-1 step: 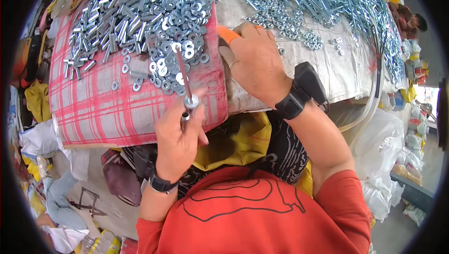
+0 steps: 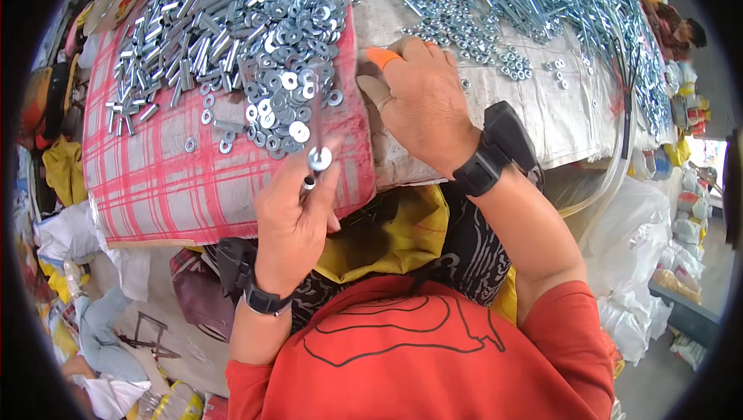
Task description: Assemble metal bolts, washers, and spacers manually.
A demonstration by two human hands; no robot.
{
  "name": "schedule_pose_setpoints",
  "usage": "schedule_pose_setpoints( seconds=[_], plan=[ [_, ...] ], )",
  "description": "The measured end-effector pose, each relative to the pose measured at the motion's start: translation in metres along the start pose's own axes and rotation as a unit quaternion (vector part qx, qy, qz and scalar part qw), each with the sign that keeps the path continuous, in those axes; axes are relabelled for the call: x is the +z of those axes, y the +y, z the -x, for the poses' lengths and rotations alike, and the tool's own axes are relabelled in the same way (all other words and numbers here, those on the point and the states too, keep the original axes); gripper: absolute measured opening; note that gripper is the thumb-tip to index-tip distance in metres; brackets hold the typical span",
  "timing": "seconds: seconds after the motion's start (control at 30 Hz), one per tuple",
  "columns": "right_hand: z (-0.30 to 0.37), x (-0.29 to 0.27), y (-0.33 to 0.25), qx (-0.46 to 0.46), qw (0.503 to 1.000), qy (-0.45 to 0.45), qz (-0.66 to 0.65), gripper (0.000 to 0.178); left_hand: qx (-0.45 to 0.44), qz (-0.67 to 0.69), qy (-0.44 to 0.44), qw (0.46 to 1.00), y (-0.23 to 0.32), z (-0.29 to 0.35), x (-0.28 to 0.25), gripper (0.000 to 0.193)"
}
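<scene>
Spreading across red-checked cloth (image 2: 155, 196): metal sleeves (image 2: 197, 41), then loose washers (image 2: 288, 103) against them. Left hand (image 2: 290, 223) pinched closed on thin rod (image 2: 316, 122), blurred, pointing toward washers; single washer (image 2: 320, 158) around rod just above fingertips. Right hand (image 2: 429, 107) half-curled over pale cloth (image 2: 565, 134), fingertips hidden, cannot tell whether anything held. Small nuts (image 2: 514, 64) just beyond right hand; long metal rods (image 2: 534, 2) heaped farther right, toward far edge.

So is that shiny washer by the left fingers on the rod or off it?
On, it seems: the blurred rod shows above the washer and meets its hole; a metal sleeve shows below.
</scene>
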State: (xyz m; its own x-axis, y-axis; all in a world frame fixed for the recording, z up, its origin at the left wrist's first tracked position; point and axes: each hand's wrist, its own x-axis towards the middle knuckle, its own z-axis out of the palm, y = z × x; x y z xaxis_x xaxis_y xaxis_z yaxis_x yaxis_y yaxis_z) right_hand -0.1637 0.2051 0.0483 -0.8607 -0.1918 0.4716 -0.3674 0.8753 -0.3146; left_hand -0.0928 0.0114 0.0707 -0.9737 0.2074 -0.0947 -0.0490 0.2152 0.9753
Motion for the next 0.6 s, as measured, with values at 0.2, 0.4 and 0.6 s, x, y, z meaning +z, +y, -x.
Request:
schedule_pose_setpoints(
  seconds=[0.2,0.4,0.6],
  plan=[
    [0.006,-0.001,-0.002,-0.021,0.99,-0.059,-0.125,0.045,0.147,-0.154,-0.021,0.977,-0.008,-0.037,0.01,0.027],
    [0.015,0.0,0.005,-0.09,0.991,-0.074,-0.058,0.041,0.133,-0.215,-0.001,0.967,-0.004,-0.052,0.011,0.026],
    [-0.004,-0.004,0.021,-0.036,0.984,-0.091,-0.15,0.03,0.159,-0.278,0.075,0.944,-0.004,-0.061,0.017,0.014]
  ],
)
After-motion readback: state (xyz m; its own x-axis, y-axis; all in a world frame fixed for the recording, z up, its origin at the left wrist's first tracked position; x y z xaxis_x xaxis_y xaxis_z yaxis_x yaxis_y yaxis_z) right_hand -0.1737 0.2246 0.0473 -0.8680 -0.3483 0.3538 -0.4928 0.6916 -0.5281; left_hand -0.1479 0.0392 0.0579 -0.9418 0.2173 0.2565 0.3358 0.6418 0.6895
